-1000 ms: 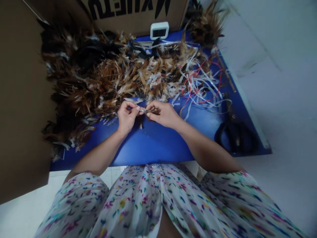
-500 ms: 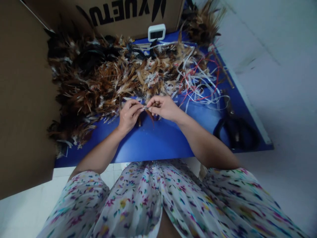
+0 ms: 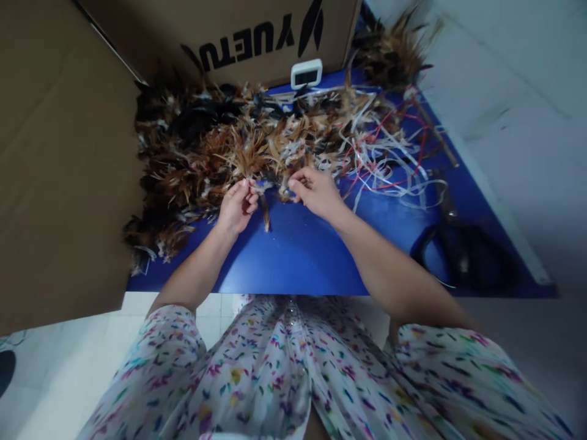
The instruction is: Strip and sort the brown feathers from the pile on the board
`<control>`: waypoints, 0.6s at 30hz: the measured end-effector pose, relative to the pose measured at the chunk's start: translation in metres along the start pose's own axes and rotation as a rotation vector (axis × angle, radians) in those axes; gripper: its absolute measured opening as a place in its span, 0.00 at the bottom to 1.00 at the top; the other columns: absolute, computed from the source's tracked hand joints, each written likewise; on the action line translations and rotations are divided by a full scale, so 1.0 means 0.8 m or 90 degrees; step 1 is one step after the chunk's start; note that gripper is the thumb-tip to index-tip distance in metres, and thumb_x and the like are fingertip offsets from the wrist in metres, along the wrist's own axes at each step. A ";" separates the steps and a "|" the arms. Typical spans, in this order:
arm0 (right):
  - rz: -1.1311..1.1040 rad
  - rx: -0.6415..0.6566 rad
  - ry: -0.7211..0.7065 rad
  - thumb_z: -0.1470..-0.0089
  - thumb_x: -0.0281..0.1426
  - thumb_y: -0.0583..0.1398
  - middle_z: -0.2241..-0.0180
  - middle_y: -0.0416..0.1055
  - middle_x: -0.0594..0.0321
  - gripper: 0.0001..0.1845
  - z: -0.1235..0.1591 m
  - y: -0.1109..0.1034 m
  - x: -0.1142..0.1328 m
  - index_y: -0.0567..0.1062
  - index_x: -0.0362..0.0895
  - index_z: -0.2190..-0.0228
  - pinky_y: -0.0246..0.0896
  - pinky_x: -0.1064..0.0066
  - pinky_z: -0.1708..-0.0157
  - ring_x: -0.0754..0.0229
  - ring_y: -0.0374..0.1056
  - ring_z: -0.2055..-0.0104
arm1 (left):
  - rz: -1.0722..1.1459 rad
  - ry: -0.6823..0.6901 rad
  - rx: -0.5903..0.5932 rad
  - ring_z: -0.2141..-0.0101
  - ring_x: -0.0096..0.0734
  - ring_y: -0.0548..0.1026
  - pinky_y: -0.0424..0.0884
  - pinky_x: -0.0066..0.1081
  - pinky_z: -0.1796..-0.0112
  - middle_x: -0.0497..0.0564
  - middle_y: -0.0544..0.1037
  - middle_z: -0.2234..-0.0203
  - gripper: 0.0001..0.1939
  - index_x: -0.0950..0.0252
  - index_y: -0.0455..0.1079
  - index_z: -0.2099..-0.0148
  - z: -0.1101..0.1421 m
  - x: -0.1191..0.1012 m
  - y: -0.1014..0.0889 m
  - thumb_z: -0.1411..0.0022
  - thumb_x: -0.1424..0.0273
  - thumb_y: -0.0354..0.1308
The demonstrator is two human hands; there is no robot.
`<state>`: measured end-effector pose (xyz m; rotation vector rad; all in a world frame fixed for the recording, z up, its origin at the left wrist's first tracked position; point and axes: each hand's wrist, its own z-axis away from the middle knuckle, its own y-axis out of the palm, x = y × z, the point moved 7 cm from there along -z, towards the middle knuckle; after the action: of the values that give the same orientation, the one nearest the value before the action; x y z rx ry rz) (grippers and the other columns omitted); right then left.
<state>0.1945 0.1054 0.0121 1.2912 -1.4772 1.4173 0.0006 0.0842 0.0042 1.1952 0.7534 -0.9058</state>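
Observation:
My left hand (image 3: 238,205) is closed, with thumb and fingertips pinched at the base of a bunch of brown feathers (image 3: 248,150) that fans up in front of the pile. To its right, my right hand (image 3: 316,190) has its thumb and index finger brought together beside a small pale-brown tuft of feathers (image 3: 285,188). What lies between those fingertips is too small to make out. A single brown feather (image 3: 266,215) lies on the blue tabletop (image 3: 293,256) between the two hands. Behind them spreads a wide heap of brown and black feathers (image 3: 183,165).
Tangled white and red ties (image 3: 389,159) lie at the right. Black-handled scissors (image 3: 463,256) rest near the right front edge. A small white digital timer (image 3: 306,74) stands before a cardboard box (image 3: 257,36). Another cardboard panel (image 3: 59,183) borders the left. More feathers (image 3: 392,55) stand at the back right.
My hands were together, fingertips meeting over a small feather piece; now they are apart. My left hand has turned upward, and my right hand has shifted toward the feather heap. The view has swung slightly.

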 end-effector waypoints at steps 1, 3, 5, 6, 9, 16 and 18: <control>0.049 0.010 -0.025 0.42 0.31 0.60 0.74 0.73 0.66 0.04 0.003 0.003 0.004 0.73 0.44 0.69 0.66 0.67 0.67 0.62 0.70 0.74 | 0.008 -0.010 -0.001 0.83 0.14 0.62 0.52 0.16 0.85 0.43 0.69 0.79 0.09 0.66 0.71 0.66 0.001 -0.001 0.003 0.35 0.67 0.62; 0.162 0.022 -0.079 0.42 0.30 0.59 0.69 0.77 0.61 0.04 0.010 0.008 0.014 0.75 0.44 0.68 0.67 0.64 0.60 0.58 0.73 0.66 | 0.008 -0.020 -0.007 0.83 0.14 0.62 0.51 0.16 0.85 0.42 0.68 0.80 0.09 0.66 0.71 0.66 0.004 -0.005 0.007 0.34 0.67 0.62; 0.263 0.037 -0.113 0.41 0.28 0.58 0.62 0.78 0.57 0.06 0.015 0.014 0.021 0.77 0.44 0.66 0.66 0.63 0.55 0.55 0.73 0.59 | -0.006 -0.014 -0.011 0.83 0.14 0.62 0.51 0.17 0.85 0.42 0.68 0.80 0.10 0.66 0.71 0.67 0.009 -0.012 0.009 0.35 0.66 0.63; 0.298 0.045 -0.121 0.40 0.28 0.58 0.60 0.79 0.56 0.07 0.017 0.016 0.022 0.77 0.43 0.65 0.66 0.62 0.53 0.54 0.73 0.57 | -0.015 -0.003 -0.012 0.83 0.14 0.62 0.51 0.17 0.85 0.42 0.68 0.80 0.10 0.66 0.71 0.67 0.013 -0.018 0.010 0.35 0.66 0.63; 0.348 0.057 -0.134 0.38 0.28 0.56 0.57 0.78 0.53 0.10 0.021 0.021 0.024 0.78 0.42 0.63 0.67 0.61 0.52 0.52 0.74 0.54 | -0.055 0.051 -0.018 0.83 0.14 0.63 0.52 0.17 0.85 0.43 0.69 0.80 0.09 0.67 0.72 0.66 0.032 -0.044 0.001 0.37 0.66 0.65; 0.356 0.027 -0.211 0.39 0.30 0.57 0.59 0.78 0.52 0.09 0.027 0.030 0.019 0.78 0.43 0.62 0.69 0.56 0.53 0.49 0.74 0.56 | -0.240 0.256 -0.279 0.83 0.15 0.60 0.50 0.20 0.84 0.43 0.68 0.79 0.11 0.64 0.72 0.67 0.123 -0.129 -0.123 0.41 0.62 0.68; 0.351 0.031 -0.237 0.38 0.31 0.56 0.60 0.78 0.52 0.10 0.029 0.036 0.017 0.77 0.43 0.62 0.69 0.56 0.54 0.49 0.74 0.57 | -0.299 0.334 -0.388 0.83 0.16 0.60 0.50 0.22 0.84 0.42 0.67 0.79 0.11 0.64 0.73 0.66 0.159 -0.149 -0.169 0.41 0.62 0.66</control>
<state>0.1669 0.0771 0.0135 1.2807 -2.1865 1.6123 -0.1715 -0.0342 0.0761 0.7090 1.6516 -0.6502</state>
